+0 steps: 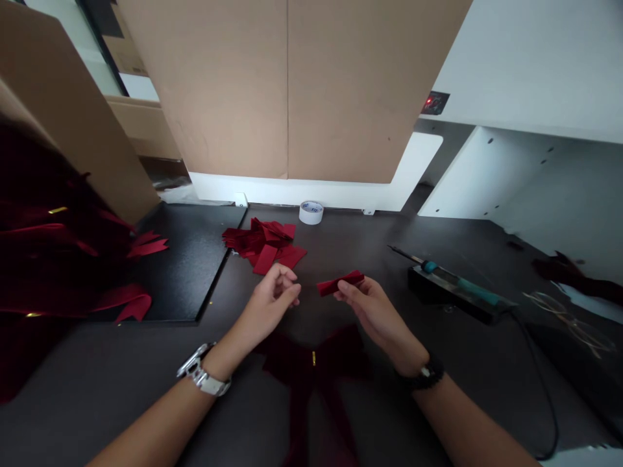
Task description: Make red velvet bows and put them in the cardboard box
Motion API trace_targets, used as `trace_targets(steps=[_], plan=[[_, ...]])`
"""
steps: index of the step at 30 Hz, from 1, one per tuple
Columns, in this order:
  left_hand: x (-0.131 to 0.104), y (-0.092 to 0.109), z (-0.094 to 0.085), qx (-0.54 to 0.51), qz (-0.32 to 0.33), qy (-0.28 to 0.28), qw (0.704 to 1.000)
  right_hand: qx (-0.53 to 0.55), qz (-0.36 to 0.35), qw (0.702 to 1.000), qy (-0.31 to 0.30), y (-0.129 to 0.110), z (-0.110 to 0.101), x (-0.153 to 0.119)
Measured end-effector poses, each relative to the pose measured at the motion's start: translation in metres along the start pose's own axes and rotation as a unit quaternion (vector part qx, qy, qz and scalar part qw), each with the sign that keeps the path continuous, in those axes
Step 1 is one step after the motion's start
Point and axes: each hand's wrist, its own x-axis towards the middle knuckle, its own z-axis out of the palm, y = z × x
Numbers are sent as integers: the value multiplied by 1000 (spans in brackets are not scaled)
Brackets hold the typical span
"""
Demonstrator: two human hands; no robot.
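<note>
My right hand (pixel 372 305) pinches a short folded strip of dark red ribbon (pixel 329 287) between thumb and fingers, just above the table. To its left, my left hand (pixel 276 295) is loosely curled, thumb a little apart from the fingers, with nothing visible in it. Just beyond the left hand lies a loose pile of cut red ribbon pieces (pixel 265 241). A dark red velvet bow (pixel 335 353) rests on the table below both hands, its tails running toward me. At its centre sits a small gold clasp (pixel 314 358).
More red bows (pixel 43 259) are heaped at the left, beside a black board (pixel 195 259). A tape roll (pixel 311 212) stands at the back. To the right, a soldering iron (pixel 438 272) lies on a black holder with a trailing cable, near eyeglasses (pixel 569 318). Cardboard (pixel 292 91) stands behind.
</note>
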Motion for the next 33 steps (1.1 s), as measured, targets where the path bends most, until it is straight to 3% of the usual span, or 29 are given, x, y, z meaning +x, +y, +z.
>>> trace_targets(steps=[3,5,7,10,12,19,27,33], plan=[[-9,8,-2,124,39,-151,980,-33,1,999,-42,-1,-1,-2],[-15,13,-6,241,72,-259,933,-71,19,992,-99,-4,-2,-5],[-19,16,-9,314,80,-311,894,-106,62,976,-180,-7,-2,-7],[-21,15,-9,322,59,-327,886,-156,87,940,-290,-7,-2,-9],[-19,14,-8,298,42,-327,896,-193,66,928,-312,-5,-1,-9],[-12,13,-6,168,-6,-316,934,-220,60,921,-317,-5,2,-9],[-14,14,-5,134,-36,-341,930,-250,65,916,-307,-6,0,-10],[-15,15,-4,76,-44,-347,934,-235,57,910,-336,-4,-2,-10]])
